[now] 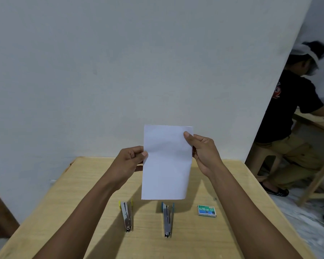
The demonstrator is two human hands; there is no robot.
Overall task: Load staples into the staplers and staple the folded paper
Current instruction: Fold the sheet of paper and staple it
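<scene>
Upright folded paper (166,163) over table (64,193), long axis vertical; left hand (128,162) pinches left edge, right hand (204,150) pinches right edge. Below lie yellow stapler (126,216) and blue stapler (168,219), lengthwise toward near edge. Beside them staple box (206,210), nearer right hand.

One wide-angle view was taken from the head of the person at work, aimed forward and tilted somewhat downward. The bench (60,199) was seen at close range from over its near edge, so that the left forearm (90,208) and the right forearm (245,212) were cut off by the bottom of the frame. The paper (166,165) was caught near the middle of the picture. The upper half was filled by the wall (120,62) behind the bench. At the right margin, a second person (292,113) seated farther off was taken in.
</scene>
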